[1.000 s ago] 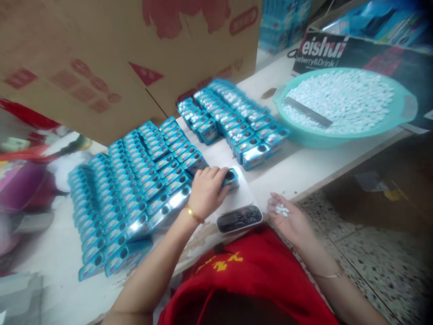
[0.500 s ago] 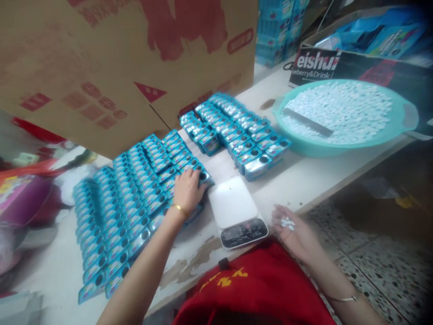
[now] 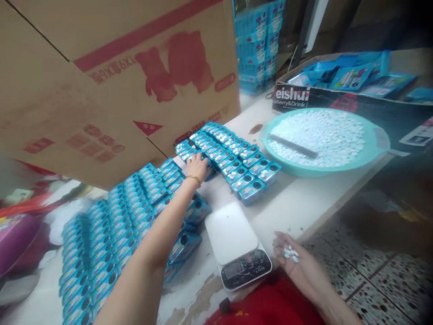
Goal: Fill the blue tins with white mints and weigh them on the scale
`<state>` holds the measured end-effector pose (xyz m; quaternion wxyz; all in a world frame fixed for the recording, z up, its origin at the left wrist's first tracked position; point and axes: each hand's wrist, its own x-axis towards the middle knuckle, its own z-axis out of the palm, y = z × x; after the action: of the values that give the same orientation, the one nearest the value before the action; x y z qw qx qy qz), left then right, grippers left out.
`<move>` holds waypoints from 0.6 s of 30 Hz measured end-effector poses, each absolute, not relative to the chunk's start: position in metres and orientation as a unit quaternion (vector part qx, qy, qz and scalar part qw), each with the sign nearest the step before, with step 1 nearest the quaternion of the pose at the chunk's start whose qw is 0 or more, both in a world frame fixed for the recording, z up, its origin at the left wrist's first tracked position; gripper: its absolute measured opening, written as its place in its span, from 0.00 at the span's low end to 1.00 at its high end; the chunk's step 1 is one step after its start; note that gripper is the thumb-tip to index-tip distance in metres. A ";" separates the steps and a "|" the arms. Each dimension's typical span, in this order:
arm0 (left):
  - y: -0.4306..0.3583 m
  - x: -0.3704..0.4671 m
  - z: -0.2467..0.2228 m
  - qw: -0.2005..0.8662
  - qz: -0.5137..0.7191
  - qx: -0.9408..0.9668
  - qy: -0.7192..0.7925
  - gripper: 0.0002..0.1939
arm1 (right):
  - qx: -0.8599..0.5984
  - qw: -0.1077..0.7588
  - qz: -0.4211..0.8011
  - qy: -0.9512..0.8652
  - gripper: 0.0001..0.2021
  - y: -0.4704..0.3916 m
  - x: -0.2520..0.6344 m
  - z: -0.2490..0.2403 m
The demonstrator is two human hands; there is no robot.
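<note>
My left hand (image 3: 197, 166) reaches over the nearer end of the far group of small blue plastic boxes (image 3: 233, 174). Its fingers are curled down on one box, which they mostly hide. White tablets show in the round openings of several boxes around it. My right hand (image 3: 301, 266) is palm up near the table's front edge, with several white tablets (image 3: 291, 253) cupped in it. Between the hands lies a white digital scale (image 3: 232, 232), its pan bare and its dark panel towards me. Under my left arm stand long rows of more blue boxes (image 3: 128, 212).
A turquoise basin (image 3: 314, 170) heaped with white tablets and a flat dark strip (image 3: 292, 146) sits at the right. Behind it is a black carton (image 3: 291, 97) of blue packs. A large cardboard box (image 3: 118, 90) walls the back left, beside stacked blue trays (image 3: 252, 49).
My left hand has moved from the near rows of boxes to the far group. My right hand still cups the tablets. The head view has tilted upward.
</note>
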<state>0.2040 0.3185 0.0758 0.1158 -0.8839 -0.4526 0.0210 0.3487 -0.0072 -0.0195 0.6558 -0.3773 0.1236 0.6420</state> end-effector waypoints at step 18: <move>0.124 0.181 0.133 -0.023 0.098 -0.933 -0.346 0.10 | -0.336 0.622 0.691 0.152 0.06 -0.030 0.343 0.010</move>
<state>0.1813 0.1237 0.1333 -0.0228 -0.9329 -0.3459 0.0977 0.3426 -0.0295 0.0097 0.6220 -0.3359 0.1521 0.6908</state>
